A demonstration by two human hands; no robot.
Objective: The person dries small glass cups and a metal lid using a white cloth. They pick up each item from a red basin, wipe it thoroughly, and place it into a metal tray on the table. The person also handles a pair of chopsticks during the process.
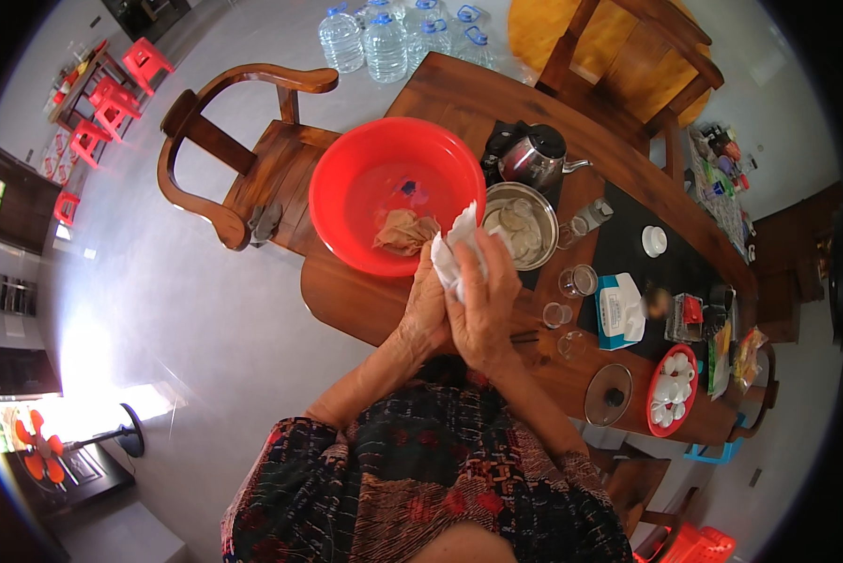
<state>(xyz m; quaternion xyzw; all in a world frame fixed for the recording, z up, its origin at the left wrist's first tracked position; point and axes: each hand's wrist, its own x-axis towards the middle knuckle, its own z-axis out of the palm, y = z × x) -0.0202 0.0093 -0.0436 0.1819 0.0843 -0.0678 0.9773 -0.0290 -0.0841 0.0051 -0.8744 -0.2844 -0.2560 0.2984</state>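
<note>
L hand [426, 305] part hidden behind R hand [483, 293] & tissue [448, 266], 1 red seat [698, 544] cut off btm

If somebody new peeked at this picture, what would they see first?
Probably the big red basin at the left end of the table, with a crumpled brown thing inside. Beside its lower right, the right hand holds white tissue against the left hand. Then, at the top, big clear bottles.
</note>
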